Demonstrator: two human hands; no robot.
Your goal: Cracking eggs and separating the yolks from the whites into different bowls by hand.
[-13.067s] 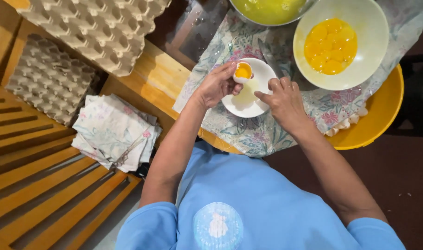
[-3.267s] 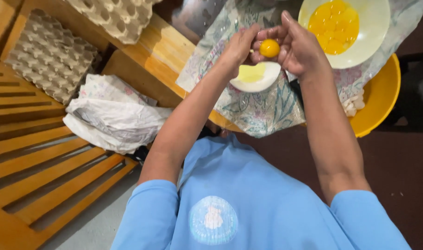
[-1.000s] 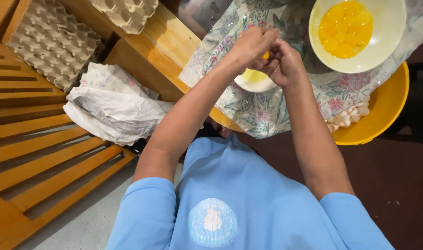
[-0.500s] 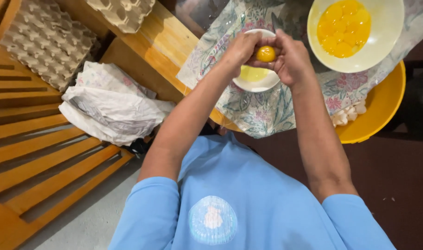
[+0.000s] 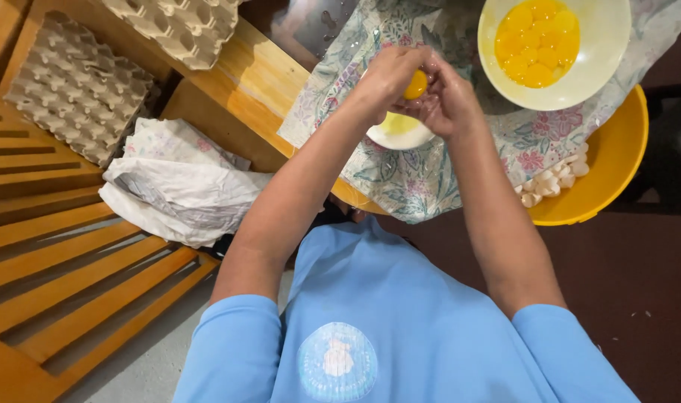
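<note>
My left hand (image 5: 385,78) and my right hand (image 5: 449,101) are pressed together, fingers curled around one round egg yolk (image 5: 415,83). They hover just above a small white bowl (image 5: 400,134) with pale liquid in it. The bowl stands on a floral cloth (image 5: 422,183). Past my right hand stands a large white bowl (image 5: 613,45) with several yolks (image 5: 542,45) in it. Part of the small bowl is hidden under my hands.
A yellow basin (image 5: 616,160) with broken eggshells (image 5: 553,183) sits under the cloth's right edge. Grey cardboard egg trays (image 5: 72,89) lie at the upper left, with another egg tray (image 5: 180,26) on the wooden top. A crumpled white bag (image 5: 176,183) rests on wooden slats (image 5: 72,276).
The yolk, mostly covered by my fingers a second ago, now shows between both hands. My hands stay over the small bowl, shifted slightly left.
</note>
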